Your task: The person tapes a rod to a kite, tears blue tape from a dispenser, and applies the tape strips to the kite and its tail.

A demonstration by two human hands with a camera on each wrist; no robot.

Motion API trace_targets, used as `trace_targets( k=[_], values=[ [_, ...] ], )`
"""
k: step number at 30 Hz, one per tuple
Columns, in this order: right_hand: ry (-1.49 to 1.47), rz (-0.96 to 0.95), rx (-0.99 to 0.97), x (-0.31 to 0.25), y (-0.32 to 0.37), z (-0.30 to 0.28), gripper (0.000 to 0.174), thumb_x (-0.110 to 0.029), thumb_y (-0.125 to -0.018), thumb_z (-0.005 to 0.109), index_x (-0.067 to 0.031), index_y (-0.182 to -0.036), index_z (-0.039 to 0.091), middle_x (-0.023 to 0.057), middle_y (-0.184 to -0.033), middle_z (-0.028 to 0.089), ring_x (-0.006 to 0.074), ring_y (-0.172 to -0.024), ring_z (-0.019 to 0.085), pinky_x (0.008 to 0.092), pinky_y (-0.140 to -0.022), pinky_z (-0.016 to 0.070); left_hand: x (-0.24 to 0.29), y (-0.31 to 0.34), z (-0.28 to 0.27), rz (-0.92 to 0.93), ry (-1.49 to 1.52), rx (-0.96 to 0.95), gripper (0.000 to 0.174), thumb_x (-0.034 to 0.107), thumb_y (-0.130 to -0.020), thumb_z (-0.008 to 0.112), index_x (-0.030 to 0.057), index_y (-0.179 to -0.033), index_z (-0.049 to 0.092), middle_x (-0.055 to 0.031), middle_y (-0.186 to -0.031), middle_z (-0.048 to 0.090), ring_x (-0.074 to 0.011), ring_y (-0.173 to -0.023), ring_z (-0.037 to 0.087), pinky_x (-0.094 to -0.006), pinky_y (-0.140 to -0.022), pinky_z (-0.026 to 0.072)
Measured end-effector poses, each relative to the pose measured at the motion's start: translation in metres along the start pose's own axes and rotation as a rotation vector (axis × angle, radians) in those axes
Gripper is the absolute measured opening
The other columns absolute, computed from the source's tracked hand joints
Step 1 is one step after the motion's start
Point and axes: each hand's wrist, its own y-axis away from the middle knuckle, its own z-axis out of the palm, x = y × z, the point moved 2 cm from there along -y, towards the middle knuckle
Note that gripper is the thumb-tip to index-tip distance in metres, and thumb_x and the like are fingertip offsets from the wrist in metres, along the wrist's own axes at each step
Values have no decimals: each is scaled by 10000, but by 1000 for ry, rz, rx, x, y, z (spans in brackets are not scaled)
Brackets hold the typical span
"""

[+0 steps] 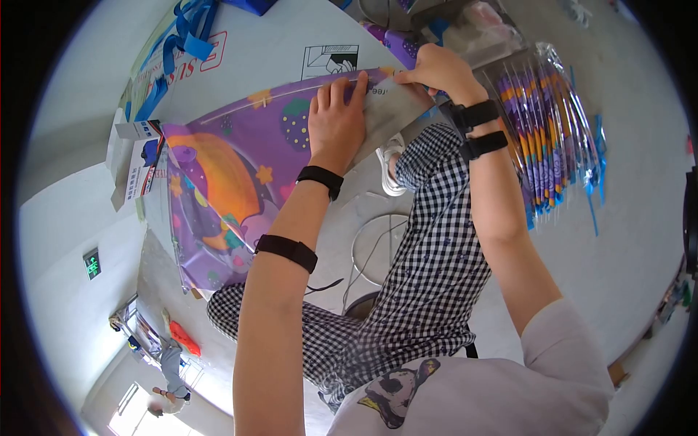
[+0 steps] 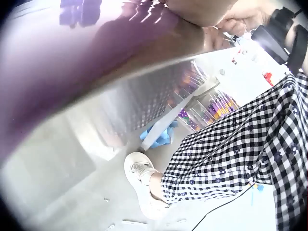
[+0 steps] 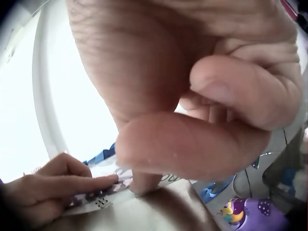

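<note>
The purple sheet [image 1: 225,174] is spread across the white surface [image 1: 265,62], its lower part hung over the edge towards the checked trousers [image 1: 443,211]. The sheet is pressed near its upper edge by the left hand [image 1: 338,123], laid palm down with the index finger extended, while the edge further right is pinched between thumb and index finger of the right hand [image 1: 442,71]. Blue ribbon [image 1: 172,54] and a small carton [image 1: 143,171] are noted beyond the sheet, and wrapped packs [image 1: 538,138] are seen beside the right forearm.
</note>
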Motion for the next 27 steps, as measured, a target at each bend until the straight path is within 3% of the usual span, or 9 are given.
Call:
trace_targets(
  k=[4, 7, 9, 13, 16, 18, 19, 22, 27],
  values=[
    [-120, 23, 205, 8, -2, -3, 436, -430, -769, 774, -8, -737, 668, 86, -561, 608, 193, -470, 604, 299, -481, 449, 4, -7, -6, 89, -85, -71, 649, 109, -806, 621, 232, -1429, 488, -80, -1146, 542, -268, -1047, 541, -369, -878, 478],
    [-146, 5, 226, 3, -5, -6, 402, -434, -746, 738, -41, -822, 707, 110, -724, 698, 301, -701, 689, 386, -666, 529, 11, -9, -8, 108, -159, -138, 665, 139, -819, 634, 244, -1451, 457, -91, -1145, 548, -267, -1028, 552, -349, -837, 488],
    [-199, -42, 274, -2, -8, 0, 408, -445, -757, 732, -48, -848, 707, 122, -791, 707, 312, -770, 690, 391, -693, 527, 12, -10, -9, 112, -186, -139, 674, 158, -825, 641, 245, -1463, 440, -96, -1145, 552, -266, -1024, 558, -338, -821, 489],
    [-202, -29, 270, -9, -8, -1, 433, -472, -775, 724, -56, -892, 701, 143, -893, 713, 318, -860, 689, 396, -749, 522, 13, -10, -3, 81, -174, -76, 655, 168, -825, 630, 138, -1451, 438, -101, -1164, 548, -268, -1053, 549, -355, -838, 490],
    [-260, -15, 258, 0, -17, 10, 428, -459, -778, 738, -52, -902, 690, 142, -889, 714, 320, -851, 687, 410, -752, 523, 14, -10, 1, 32, -156, -46, 600, 167, -842, 597, 39, -1411, 458, -99, -1172, 547, -259, -1065, 543, -362, -855, 483],
    [-246, -79, 304, 2, -18, 16, 416, -408, -783, 763, -25, -921, 674, 120, -846, 703, 249, -780, 678, 352, -688, 514, 11, -9, -1, 17, -144, -43, 596, 157, -835, 598, 6, -1395, 463, -96, -1173, 548, -261, -1089, 539, -361, -889, 483],
    [-239, -112, 328, 2, -18, 17, 413, -382, -785, 776, -12, -931, 666, 108, -824, 698, 213, -744, 673, 324, -655, 510, 10, -9, -3, -24, -90, -71, 599, 131, -826, 598, 23, -1399, 463, -96, -1186, 548, -272, -1098, 538, -364, -904, 482],
    [-331, -139, 192, -4, -16, 19, 402, -310, -751, 797, -16, -987, 658, 124, -885, 701, 233, -802, 681, 338, -712, 522, 5, -15, -10, -138, 66, -136, 595, 64, -810, 588, 55, -1394, 475, -103, -1209, 552, -298, -1124, 536, -378, -944, 477],
    [-314, -109, 174, -14, -18, 25, 369, -190, -716, 777, -14, -1014, 649, 124, -901, 697, 251, -843, 680, 339, -751, 524, -7, -30, -22, -263, 301, -134, 514, 1, -808, 555, 70, -1317, 546, -131, -1204, 576, -326, -1150, 531, -414, -978, 457]
  ],
)
